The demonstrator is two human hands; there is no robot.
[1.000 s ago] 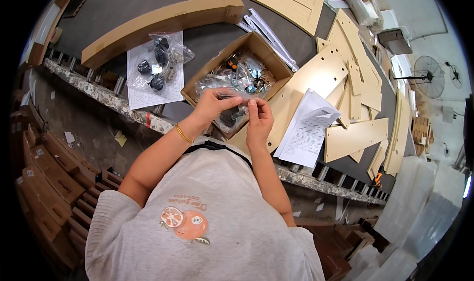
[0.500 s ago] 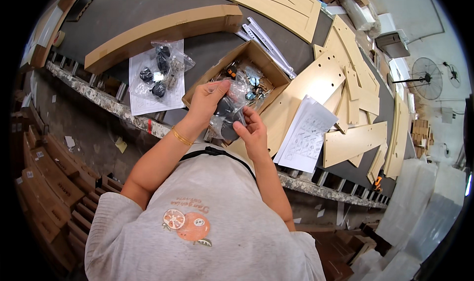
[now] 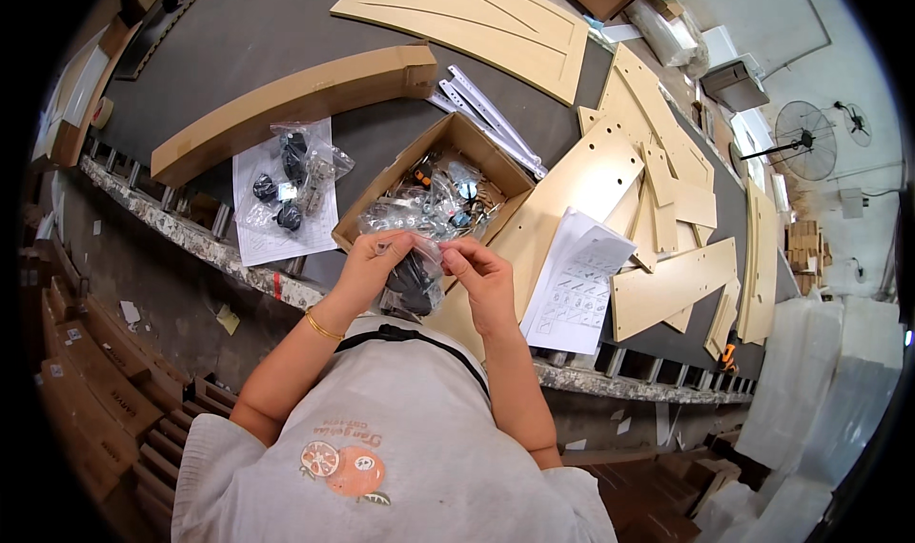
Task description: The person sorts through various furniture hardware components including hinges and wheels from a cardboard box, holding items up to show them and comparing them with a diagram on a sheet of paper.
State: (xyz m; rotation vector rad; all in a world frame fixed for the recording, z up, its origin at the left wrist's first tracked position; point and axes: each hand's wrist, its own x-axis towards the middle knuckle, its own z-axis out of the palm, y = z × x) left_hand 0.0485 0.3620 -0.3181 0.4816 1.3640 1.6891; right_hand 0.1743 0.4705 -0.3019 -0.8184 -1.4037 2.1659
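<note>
My left hand [image 3: 370, 266] and my right hand [image 3: 479, 268] both pinch the top of a clear plastic bag of dark hardware parts [image 3: 413, 281], which hangs between them over the table's near edge. Just beyond the hands stands an open cardboard box [image 3: 385, 189] holding several more clear bags of metal fittings [image 3: 434, 204]. A gold bangle sits on my left wrist.
A white sheet with bagged black parts [image 3: 284, 183] lies to the left of the box. A printed instruction sheet [image 3: 578, 286] lies to the right. Pale wooden panels [image 3: 667, 200], a long curved cardboard package [image 3: 291, 100] and white metal rails [image 3: 491, 119] cover the dark table [image 3: 238, 28].
The bag has come down from in front of the box toward my body. Both hands now grip its top edge side by side.
</note>
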